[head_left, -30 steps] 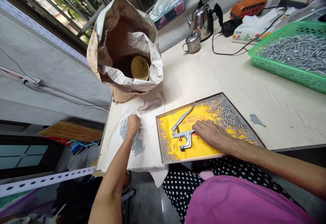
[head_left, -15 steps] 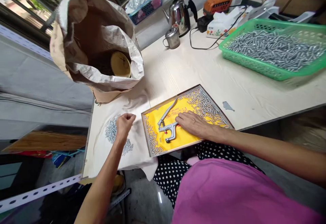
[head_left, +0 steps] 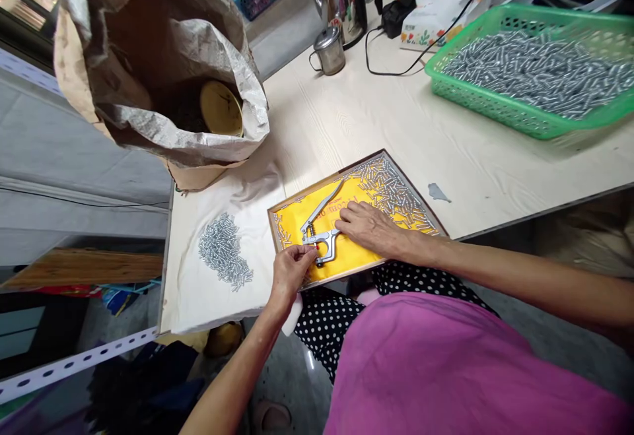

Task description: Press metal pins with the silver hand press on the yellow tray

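Note:
A pair of grey snap pliers [head_left: 331, 247] lies over a shallow tray [head_left: 440, 229] with a yellow lining, its lever sticking up and a spring showing by the jaw. My right hand [head_left: 369, 229] is closed over the end of the other handle. At the jaw, my left hand [head_left: 291, 270] pinches with thumb and forefinger; whatever is between the fingertips is too small to make out. Small metal pins [head_left: 391, 187] crowd the tray's right side, with more along its left edge. To the left, a pile of smaller metal pieces [head_left: 224, 250] rests on white cloth [head_left: 193, 303].
A large paper sack [head_left: 198, 154] with a yellow scoop [head_left: 221, 108] inside stands at the back left. A green basket [head_left: 495, 115] of metal pins is on the right. Farther back are a metal cup [head_left: 329, 52], a kettle [head_left: 341, 6] and a black cable [head_left: 391, 73].
My left hand has moved right, from beside the metal pile to the pliers' jaw. My right hand stays on the handle. The whole view has shifted slightly.

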`<move>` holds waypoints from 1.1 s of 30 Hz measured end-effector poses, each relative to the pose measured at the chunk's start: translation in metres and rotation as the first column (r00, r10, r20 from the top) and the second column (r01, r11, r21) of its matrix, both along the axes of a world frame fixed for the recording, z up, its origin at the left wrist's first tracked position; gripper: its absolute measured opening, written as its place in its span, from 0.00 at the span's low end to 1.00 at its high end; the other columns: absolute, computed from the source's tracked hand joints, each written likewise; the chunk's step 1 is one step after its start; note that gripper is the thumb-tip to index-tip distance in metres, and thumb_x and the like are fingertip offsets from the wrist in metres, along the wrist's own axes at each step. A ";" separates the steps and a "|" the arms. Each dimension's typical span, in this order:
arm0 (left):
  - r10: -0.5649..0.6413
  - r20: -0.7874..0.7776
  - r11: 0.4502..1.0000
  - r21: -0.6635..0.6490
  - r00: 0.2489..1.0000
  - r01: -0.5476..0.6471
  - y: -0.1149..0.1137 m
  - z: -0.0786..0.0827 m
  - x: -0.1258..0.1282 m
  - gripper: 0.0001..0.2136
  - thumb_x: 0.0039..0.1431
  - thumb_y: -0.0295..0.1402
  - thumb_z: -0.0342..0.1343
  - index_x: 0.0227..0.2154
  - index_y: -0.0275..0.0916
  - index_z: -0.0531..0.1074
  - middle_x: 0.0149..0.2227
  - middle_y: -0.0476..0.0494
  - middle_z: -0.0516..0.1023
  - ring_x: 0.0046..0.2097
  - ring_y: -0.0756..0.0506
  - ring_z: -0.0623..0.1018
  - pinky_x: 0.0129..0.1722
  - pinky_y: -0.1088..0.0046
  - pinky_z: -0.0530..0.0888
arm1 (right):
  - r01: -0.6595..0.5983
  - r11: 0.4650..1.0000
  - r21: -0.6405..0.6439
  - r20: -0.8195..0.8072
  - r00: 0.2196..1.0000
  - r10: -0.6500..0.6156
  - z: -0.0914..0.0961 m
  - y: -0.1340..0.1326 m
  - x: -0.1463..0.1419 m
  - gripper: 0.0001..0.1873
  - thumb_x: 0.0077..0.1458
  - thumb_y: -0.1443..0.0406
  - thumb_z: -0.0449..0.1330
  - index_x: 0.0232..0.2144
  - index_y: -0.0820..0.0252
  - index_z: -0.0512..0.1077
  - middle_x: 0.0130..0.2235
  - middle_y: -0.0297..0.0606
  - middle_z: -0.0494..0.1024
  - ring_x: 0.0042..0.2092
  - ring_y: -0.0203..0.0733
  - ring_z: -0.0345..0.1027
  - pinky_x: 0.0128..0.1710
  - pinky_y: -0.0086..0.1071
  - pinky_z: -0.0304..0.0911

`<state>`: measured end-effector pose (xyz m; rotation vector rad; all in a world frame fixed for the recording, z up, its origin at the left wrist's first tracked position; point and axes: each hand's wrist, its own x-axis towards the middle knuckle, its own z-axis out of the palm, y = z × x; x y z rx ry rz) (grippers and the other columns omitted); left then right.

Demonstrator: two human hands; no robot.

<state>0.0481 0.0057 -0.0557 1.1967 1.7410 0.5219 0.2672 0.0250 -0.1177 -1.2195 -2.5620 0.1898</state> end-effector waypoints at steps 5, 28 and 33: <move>-0.002 -0.069 1.000 -0.008 0.998 0.001 -0.003 -0.003 0.001 0.20 0.37 0.49 0.69 0.24 0.34 0.79 0.22 0.48 0.76 0.24 0.52 0.68 0.24 0.77 0.63 | 0.008 1.000 -0.003 0.004 1.000 -0.008 0.000 -0.001 0.000 0.09 0.66 0.69 0.52 0.41 0.61 0.73 0.40 0.44 0.73 0.46 0.47 0.59 0.42 0.38 0.51; 0.030 0.009 0.965 -0.260 1.000 -0.027 -0.002 0.003 0.011 0.12 0.45 0.37 0.68 0.21 0.34 0.73 0.16 0.50 0.72 0.18 0.53 0.70 0.21 0.78 0.70 | 0.007 0.991 -0.130 0.059 0.998 0.001 0.024 -0.004 0.002 0.12 0.67 0.71 0.49 0.40 0.61 0.72 0.40 0.44 0.75 0.44 0.46 0.62 0.39 0.37 0.55; 0.052 0.034 0.958 -0.282 0.998 -0.040 -0.003 0.000 0.009 0.15 0.43 0.39 0.70 0.21 0.34 0.72 0.16 0.49 0.72 0.18 0.53 0.71 0.21 0.78 0.71 | 0.004 0.993 -0.121 0.050 0.999 0.002 0.025 0.000 0.005 0.07 0.65 0.68 0.54 0.41 0.61 0.73 0.44 0.45 0.74 0.47 0.48 0.63 0.44 0.40 0.56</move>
